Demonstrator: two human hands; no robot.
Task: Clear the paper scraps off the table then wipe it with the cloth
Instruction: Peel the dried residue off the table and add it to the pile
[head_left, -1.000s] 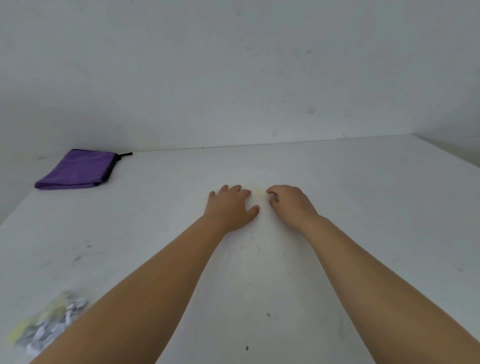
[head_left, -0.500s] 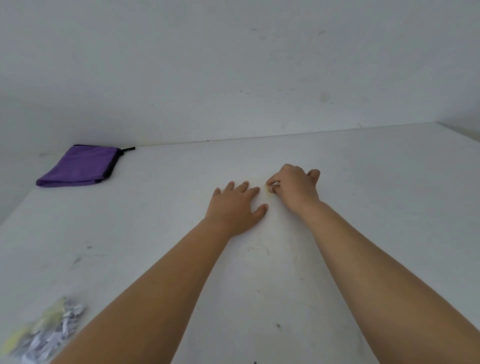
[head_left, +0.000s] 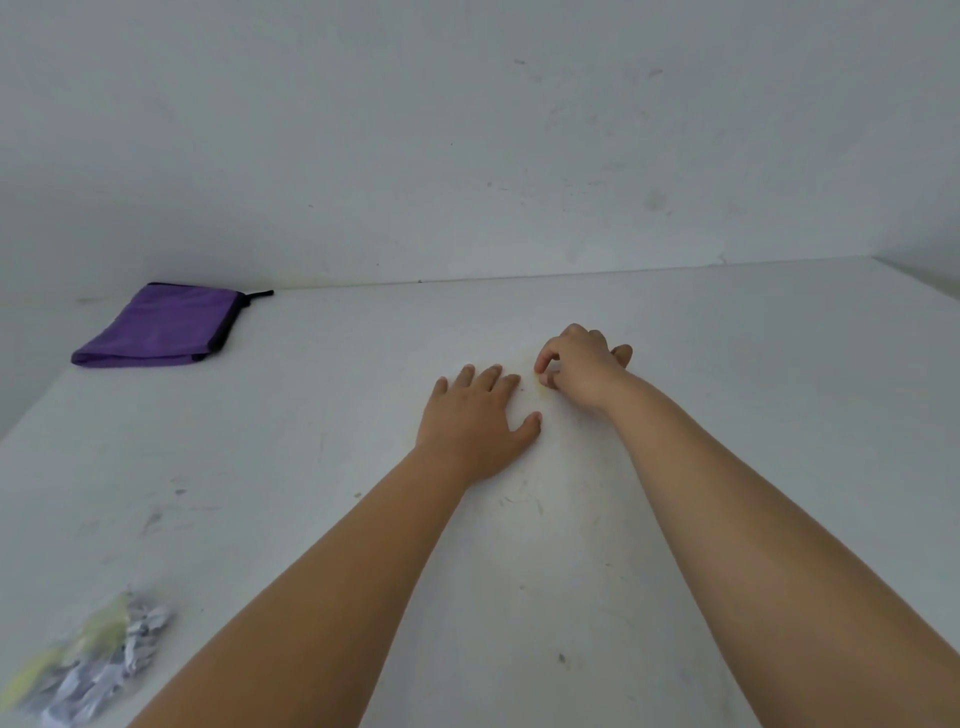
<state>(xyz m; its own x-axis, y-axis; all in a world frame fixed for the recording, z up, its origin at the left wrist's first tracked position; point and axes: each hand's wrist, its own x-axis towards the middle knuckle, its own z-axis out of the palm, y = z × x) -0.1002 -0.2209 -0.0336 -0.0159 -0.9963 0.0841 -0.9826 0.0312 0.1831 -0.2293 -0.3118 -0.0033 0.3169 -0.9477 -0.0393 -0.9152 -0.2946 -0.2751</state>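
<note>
My left hand (head_left: 480, 415) lies flat, palm down, fingers spread on the white table (head_left: 727, 364). Just right of it my right hand (head_left: 579, 366) is curled, thumb and forefinger pinching a tiny pale yellow paper scrap (head_left: 540, 387) at the table surface. A blurred pile of white and yellow paper scraps (head_left: 88, 665) sits at the near left corner. A folded purple cloth (head_left: 161, 327) with a black edge lies at the far left by the wall.
A white wall (head_left: 467, 156) rises along the table's far edge. The table's right edge shows at the far right. Small dark marks and scuffs dot the surface between my arms and to the left.
My right hand has curled from a flat reach into a pinch on the small yellow scrap and lifted slightly. My left hand has stayed flat. The view has shifted a little.
</note>
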